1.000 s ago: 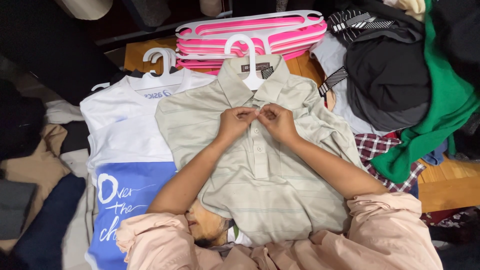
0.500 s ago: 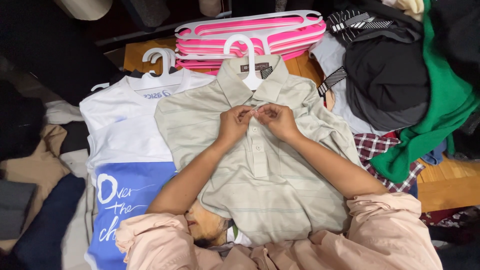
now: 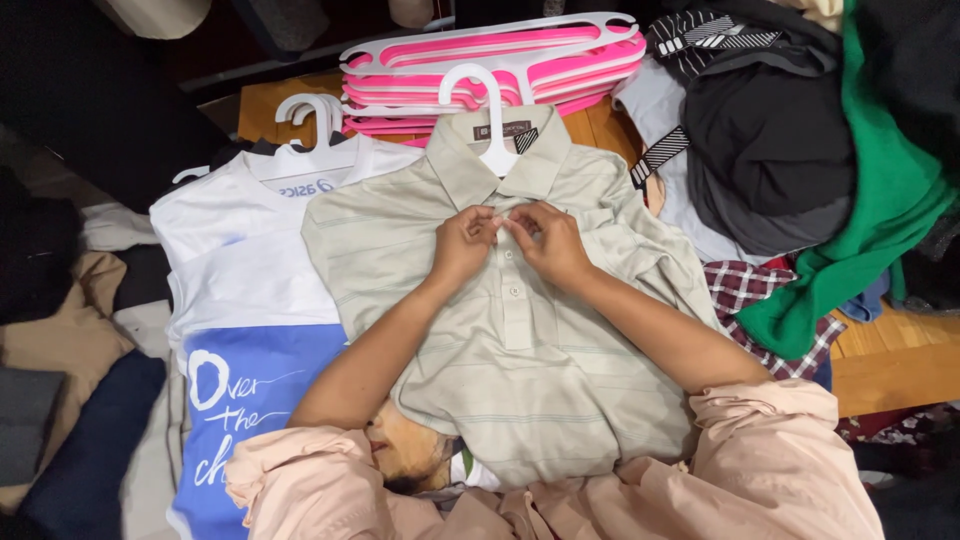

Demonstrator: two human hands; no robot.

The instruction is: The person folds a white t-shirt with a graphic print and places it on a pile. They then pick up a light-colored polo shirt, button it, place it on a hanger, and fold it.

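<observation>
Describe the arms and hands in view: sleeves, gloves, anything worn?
Both hands, left hand and right hand, are bare: no gloves, and no rings or watch visible. Forearms are uncovered. Loose pale peach sleeves are pushed up and bunched near the elbows.

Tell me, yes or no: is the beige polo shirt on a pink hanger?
No: the beige polo shirt hangs on a white hanger; the pink hangers lie stacked behind it.
</observation>
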